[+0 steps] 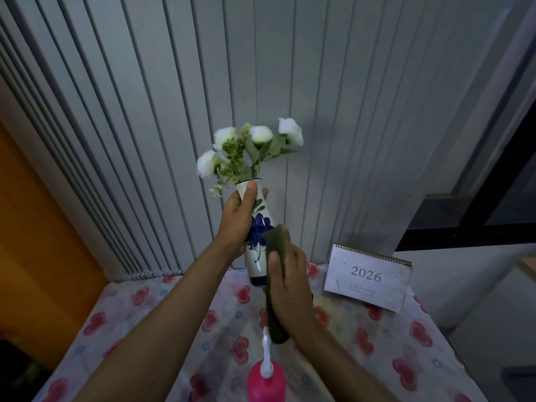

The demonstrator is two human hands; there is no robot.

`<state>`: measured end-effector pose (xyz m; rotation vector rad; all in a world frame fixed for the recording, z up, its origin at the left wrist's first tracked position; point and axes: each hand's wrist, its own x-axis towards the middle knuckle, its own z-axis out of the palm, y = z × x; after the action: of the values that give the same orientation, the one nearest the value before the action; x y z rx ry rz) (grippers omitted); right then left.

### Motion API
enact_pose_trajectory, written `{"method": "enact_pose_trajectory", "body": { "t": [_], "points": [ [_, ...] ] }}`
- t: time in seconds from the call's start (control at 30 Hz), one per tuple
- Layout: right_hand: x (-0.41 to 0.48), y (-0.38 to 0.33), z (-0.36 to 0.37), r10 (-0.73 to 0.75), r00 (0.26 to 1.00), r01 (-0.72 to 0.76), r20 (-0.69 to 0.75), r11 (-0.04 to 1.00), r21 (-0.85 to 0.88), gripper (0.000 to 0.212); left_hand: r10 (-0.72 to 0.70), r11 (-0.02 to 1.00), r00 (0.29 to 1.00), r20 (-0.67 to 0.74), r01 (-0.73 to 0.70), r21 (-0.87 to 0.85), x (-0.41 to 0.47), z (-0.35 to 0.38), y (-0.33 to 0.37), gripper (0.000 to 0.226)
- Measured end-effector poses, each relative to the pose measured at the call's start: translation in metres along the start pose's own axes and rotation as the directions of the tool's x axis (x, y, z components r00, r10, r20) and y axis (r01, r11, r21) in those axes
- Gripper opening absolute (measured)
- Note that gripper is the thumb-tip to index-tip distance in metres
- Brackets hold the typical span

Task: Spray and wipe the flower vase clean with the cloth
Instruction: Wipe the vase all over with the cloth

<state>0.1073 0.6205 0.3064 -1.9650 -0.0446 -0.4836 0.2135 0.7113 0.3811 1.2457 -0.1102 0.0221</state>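
Note:
A tall white vase (255, 256) with blue painted flowers is held up above the table, tilted slightly. White flowers (249, 149) with green leaves stick out of its mouth. My left hand (236, 219) grips the vase around its neck and upper body. A dark green cloth (275, 282) is in my right hand (290, 288), pressed against the right side of the vase's lower body; the cloth's end hangs down below the hand. A pink spray bottle (266, 381) with a white nozzle stands on the table near me, under my right forearm.
The table (145, 314) has a white covering printed with red hearts. A desk calendar (367, 278) marked 2026 stands at the back right. Grey vertical blinds (174, 97) hang behind, an orange wall (34, 216) is at left, a dark window frame (493, 198) at right.

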Motion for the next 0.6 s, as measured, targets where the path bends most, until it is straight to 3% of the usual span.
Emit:
{"method": "enact_pose_trajectory", "body": {
  "t": [0.13, 0.23, 0.3, 0.37, 0.47, 0.6],
  "points": [
    [-0.003, 0.003, 0.003, -0.106, 0.994, 0.105, -0.010, 0.990, -0.094, 0.052, -0.042, 0.999, 0.998, 0.050, 0.041, 0.019, -0.003, -0.005, -0.008, 0.028],
    [0.032, -0.018, -0.004, -0.078, 0.997, 0.078, 0.005, 0.997, -0.019, 0.049, -0.043, 0.995, 0.988, 0.148, 0.029, 0.096, -0.012, -0.004, -0.011, 0.041],
    [0.058, -0.028, -0.010, -0.028, 0.999, 0.027, 0.028, 0.999, 0.017, 0.047, -0.012, 0.994, 0.988, 0.151, -0.006, 0.114, -0.015, -0.001, -0.008, 0.039],
    [0.073, -0.028, -0.016, 0.037, 0.993, -0.054, 0.112, 0.986, 0.158, 0.044, 0.014, 0.993, 0.991, 0.135, -0.029, 0.112, -0.012, 0.000, -0.003, 0.032],
    [0.074, -0.018, -0.022, 0.177, 0.949, -0.270, 0.259, 0.882, 0.386, 0.041, 0.042, 0.989, 0.990, 0.135, -0.060, 0.137, -0.006, 0.002, 0.003, 0.029],
    [0.053, -0.001, -0.022, 0.297, 0.891, -0.434, 0.345, 0.783, 0.446, 0.046, 0.079, 0.991, 0.990, 0.121, -0.091, 0.097, 0.001, 0.007, 0.010, 0.036]
  ]
}}
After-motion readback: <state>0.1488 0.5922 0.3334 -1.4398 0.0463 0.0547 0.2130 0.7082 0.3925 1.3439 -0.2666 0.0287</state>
